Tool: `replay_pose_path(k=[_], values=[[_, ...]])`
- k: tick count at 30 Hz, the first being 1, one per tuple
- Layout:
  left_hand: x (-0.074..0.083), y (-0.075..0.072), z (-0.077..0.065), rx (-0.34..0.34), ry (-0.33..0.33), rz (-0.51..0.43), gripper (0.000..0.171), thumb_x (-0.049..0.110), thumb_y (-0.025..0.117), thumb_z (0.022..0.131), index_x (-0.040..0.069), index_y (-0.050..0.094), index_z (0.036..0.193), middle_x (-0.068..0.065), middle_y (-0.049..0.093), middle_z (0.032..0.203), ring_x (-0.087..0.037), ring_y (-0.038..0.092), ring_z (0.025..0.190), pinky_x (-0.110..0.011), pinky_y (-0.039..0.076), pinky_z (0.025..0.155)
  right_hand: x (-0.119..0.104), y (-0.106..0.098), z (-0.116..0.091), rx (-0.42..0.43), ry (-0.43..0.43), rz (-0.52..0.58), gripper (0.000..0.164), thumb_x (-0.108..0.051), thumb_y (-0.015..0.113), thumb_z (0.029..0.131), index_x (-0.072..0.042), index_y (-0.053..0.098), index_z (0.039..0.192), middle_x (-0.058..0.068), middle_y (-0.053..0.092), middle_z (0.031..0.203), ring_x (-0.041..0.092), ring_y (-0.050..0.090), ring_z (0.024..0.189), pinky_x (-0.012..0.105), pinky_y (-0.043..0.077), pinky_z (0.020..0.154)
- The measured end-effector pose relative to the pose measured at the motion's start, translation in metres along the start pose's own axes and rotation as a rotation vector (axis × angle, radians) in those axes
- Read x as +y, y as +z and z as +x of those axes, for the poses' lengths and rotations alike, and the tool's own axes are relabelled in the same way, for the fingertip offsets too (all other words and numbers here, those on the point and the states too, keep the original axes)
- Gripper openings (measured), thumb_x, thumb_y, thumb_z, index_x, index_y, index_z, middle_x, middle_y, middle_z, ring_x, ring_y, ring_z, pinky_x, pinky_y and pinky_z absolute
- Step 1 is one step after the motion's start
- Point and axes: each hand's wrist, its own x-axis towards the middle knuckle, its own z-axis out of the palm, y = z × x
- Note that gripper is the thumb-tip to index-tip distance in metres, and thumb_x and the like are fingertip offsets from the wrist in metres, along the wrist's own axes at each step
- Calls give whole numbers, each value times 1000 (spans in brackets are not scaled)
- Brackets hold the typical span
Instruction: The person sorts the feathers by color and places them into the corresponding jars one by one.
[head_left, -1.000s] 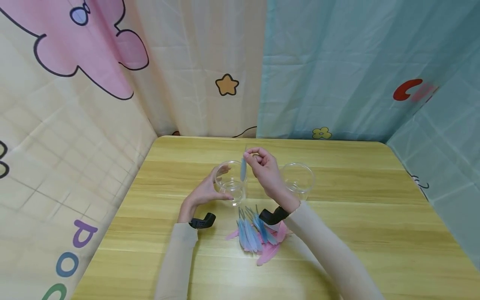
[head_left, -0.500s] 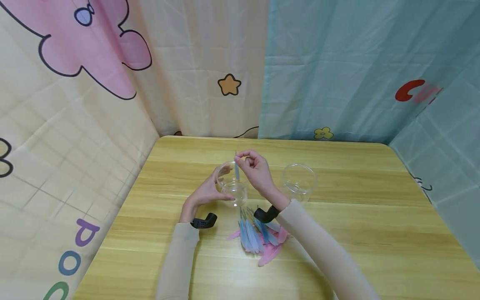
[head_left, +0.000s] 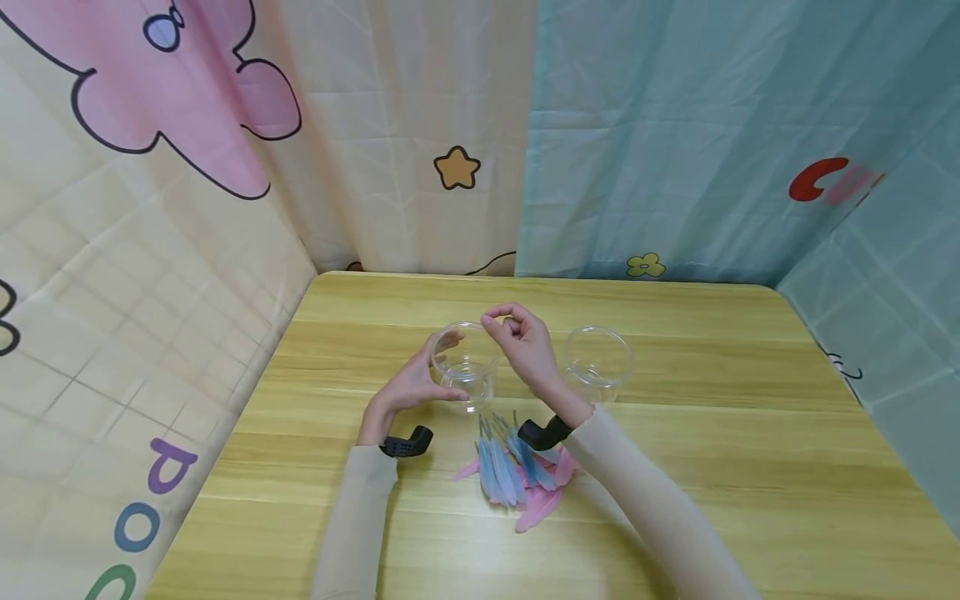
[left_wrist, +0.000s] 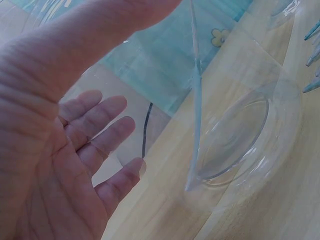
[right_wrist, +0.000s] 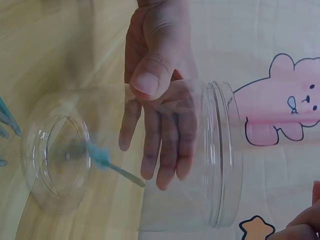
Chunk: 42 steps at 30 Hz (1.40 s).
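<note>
My left hand (head_left: 411,385) holds a clear plastic jar (head_left: 471,398) on the table, thumb on the near side and fingers round the far side. Inside the jar a single pale blue feather (left_wrist: 197,110) stands at a slant, its tip at the bottom in the left wrist view. The right wrist view also shows this feather (right_wrist: 100,155) through the clear wall. Beside the jar's rim hovers my right hand (head_left: 528,350), thumb and forefinger close together, other fingers loosely curled, with no feather in them.
Blue feathers (head_left: 498,473) lie bunched over pink feathers (head_left: 537,510) in front of the jar. A second clear jar (head_left: 598,383) stands to the right, partly behind my right wrist. Printed curtains (head_left: 637,133) hang round the wooden table (head_left: 712,467).
My right hand carried the blue feather left over the jar, let it go inside, and moved back slightly right to the rim. The left hand kept its hold on the jar.
</note>
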Motion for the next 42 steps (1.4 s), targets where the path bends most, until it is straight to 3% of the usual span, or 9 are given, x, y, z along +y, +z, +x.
replay_pose_path(k=[6,10,19,28,36,42], values=[[-2,1,1,-6,3,-13,98,7,83,72,1,20,147,-24,29,147,-34,25,136,-51,22,108,17,-12,-2,-18,53,-9,22,-18,64,93,1,64,101,2,34,54,13,27,43,25,21,42],[-2,0,1,-4,5,-20,98,6,83,72,1,19,147,-22,28,147,-33,24,136,-50,22,108,21,-21,-9,-56,104,-85,23,-26,66,91,-4,65,97,2,35,54,14,28,43,25,21,41],[-5,-2,2,1,22,-7,98,7,83,72,1,20,147,-22,29,146,-33,25,136,-51,22,107,35,-37,-29,-264,120,-395,18,-33,67,89,-14,66,89,-3,36,50,12,31,42,25,25,42],[-4,-2,4,-2,8,-8,98,8,84,72,4,21,147,-19,29,147,-31,25,136,-49,23,108,49,-43,-41,-490,171,-655,24,-32,70,86,-12,62,76,-7,38,53,7,35,45,23,28,43],[-4,-2,4,-5,9,-6,99,7,84,72,2,20,147,-20,29,147,-31,24,136,-49,22,108,58,-43,-49,-556,270,-757,31,-32,71,85,-12,59,65,-6,50,56,7,44,48,22,35,44],[-3,-2,5,-6,6,-6,99,9,84,72,2,20,147,-19,29,148,-31,24,136,-49,22,108,65,-42,-50,-560,293,-809,34,-32,72,84,-12,58,62,-6,49,54,8,44,47,22,34,43]])
